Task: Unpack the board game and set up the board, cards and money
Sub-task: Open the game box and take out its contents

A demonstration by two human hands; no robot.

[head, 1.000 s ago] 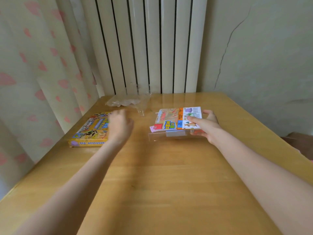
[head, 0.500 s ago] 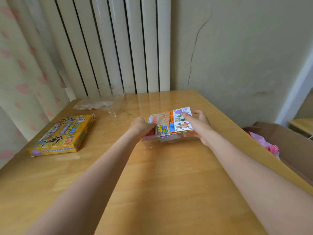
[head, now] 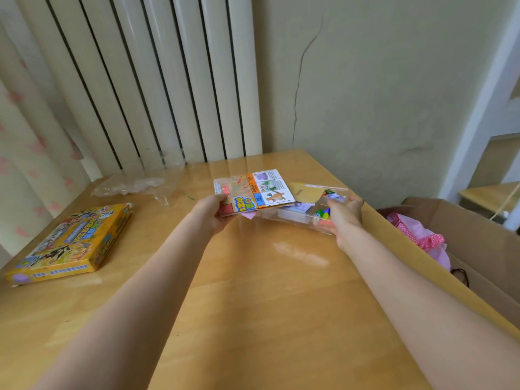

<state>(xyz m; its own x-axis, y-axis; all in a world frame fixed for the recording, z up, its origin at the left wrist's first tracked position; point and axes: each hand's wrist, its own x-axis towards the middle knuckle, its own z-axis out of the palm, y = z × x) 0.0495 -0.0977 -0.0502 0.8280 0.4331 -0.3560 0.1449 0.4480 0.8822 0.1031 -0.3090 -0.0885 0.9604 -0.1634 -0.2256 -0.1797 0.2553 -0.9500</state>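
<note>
Since half a second ago, our left hand (head: 215,212) has drawn the folded, colourfully printed game board (head: 254,194) leftward off the clear plastic insert tray (head: 304,213), so that the tray's contents now show; our right hand (head: 344,213) has shifted to the tray's right end, and our view has swung right, bringing more of the brown cardboard carton (head: 478,249) into sight.

We pinch the board's left edge between thumb and fingers, holding it just above the pale wooden table (head: 267,291), presumably to lift it clear so it can be opened flat; our right hand curls round the tray's near right corner, we judge to steady it while the board slides away. In the tray lie a tan card or envelope (head: 305,191), some pinkish paper (head: 302,206) that may be the money, and small bright playing pieces (head: 323,213); blur keeps us from counting those pieces.

By count: one board, one tray, one tan card, two hands at work. Well to the left rests one flat yellow game box (head: 70,243), set aside out of the working space; beyond it, against the white ribbed radiator (head: 168,80), lies one crumpled sheet of clear plastic wrap (head: 135,184). One carton stands beside the table's right edge, holding pink checked fabric (head: 422,235).
</note>
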